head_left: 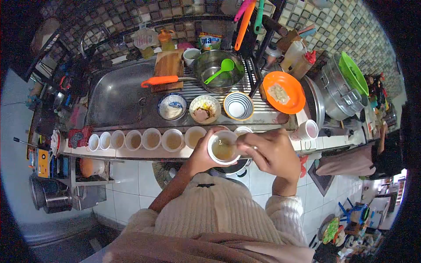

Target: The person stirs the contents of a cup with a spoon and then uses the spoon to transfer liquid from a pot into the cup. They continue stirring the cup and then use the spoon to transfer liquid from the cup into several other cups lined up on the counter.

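Note:
My left hand is wrapped round a white cup with yellowish-brown liquid in it, held in front of the counter edge. Over the cup's right rim, my right hand has its fingers pinched together; what they hold is too hidden to name. A row of several similar cups of brownish liquid runs along the counter edge to the left. Behind my right hand, another cup shows partly. Beyond the hands stand a blue-patterned bowl, a bowl with brown and yellow residue and a blue-striped bowl.
A metal sink lies back left. A metal pot with a green ladle stands behind the bowls. An orange plate and stacked cups are at the right. Another person is at far right.

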A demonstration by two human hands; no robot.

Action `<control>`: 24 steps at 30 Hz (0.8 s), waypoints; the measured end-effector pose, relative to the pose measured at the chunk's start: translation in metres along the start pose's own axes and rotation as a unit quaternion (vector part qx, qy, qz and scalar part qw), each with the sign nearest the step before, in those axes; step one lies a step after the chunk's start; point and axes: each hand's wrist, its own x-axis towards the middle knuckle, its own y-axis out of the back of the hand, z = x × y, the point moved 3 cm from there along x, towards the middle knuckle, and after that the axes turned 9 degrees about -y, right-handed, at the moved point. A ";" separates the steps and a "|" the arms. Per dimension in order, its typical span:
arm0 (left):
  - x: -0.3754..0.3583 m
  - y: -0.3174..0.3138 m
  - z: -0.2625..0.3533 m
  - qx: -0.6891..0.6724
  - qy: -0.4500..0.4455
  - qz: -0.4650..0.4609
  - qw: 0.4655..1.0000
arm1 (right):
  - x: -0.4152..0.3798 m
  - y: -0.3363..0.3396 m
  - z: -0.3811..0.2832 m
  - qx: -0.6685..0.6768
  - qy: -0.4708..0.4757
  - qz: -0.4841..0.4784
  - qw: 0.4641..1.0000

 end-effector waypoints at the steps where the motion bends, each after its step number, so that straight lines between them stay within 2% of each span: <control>1: 0.001 0.000 -0.002 0.000 0.000 0.001 1.000 | 0.000 0.000 0.000 0.000 0.001 -0.001 1.000; 3: 0.002 -0.002 -0.001 0.090 -0.057 -0.028 0.994 | 0.000 -0.006 -0.003 0.043 0.046 -0.075 0.995; 4: 0.001 -0.003 -0.001 0.091 -0.056 -0.029 0.994 | 0.001 -0.009 -0.002 0.044 0.046 -0.074 0.995; 6: -0.003 -0.004 -0.005 0.045 -0.009 -0.016 0.999 | 0.004 -0.010 0.000 0.056 0.043 0.033 0.997; 7: -0.004 -0.004 -0.006 0.044 -0.008 -0.016 0.999 | 0.004 -0.008 0.000 0.056 0.042 0.032 0.997; 9: -0.002 -0.001 -0.007 0.075 -0.023 -0.015 0.997 | 0.003 -0.004 0.005 0.029 -0.032 -0.075 0.996; 10: -0.001 -0.002 -0.010 0.050 -0.011 -0.026 0.998 | 0.002 -0.002 0.002 0.050 0.013 -0.111 0.993; 11: -0.001 -0.003 -0.009 0.050 -0.011 -0.026 0.998 | 0.002 -0.004 0.001 0.050 0.013 -0.111 0.993; 13: 0.000 -0.004 -0.005 0.031 -0.011 -0.022 0.999 | 0.002 -0.006 0.000 0.084 0.041 -0.038 0.995; 14: 0.000 -0.004 -0.005 0.030 -0.009 -0.024 0.999 | 0.002 -0.008 0.004 0.078 0.015 -0.013 0.997; 16: 0.002 -0.001 -0.006 -0.041 0.041 -0.008 0.998 | 0.001 -0.006 0.008 0.062 -0.001 -0.023 0.998; 17: 0.002 0.000 -0.006 -0.040 0.039 -0.008 0.998 | 0.002 -0.006 0.011 0.048 -0.014 -0.032 0.998; 18: 0.001 0.001 -0.006 -0.032 0.040 -0.005 0.999 | 0.002 -0.005 0.011 0.096 0.009 -0.017 0.995; 22: 0.005 0.000 0.000 -0.017 0.029 -0.006 0.999 | 0.012 -0.003 0.005 0.151 0.020 -0.022 0.988; 24: 0.007 0.003 0.001 -0.003 0.028 -0.013 1.000 | 0.017 0.001 0.003 0.010 -0.063 0.021 0.998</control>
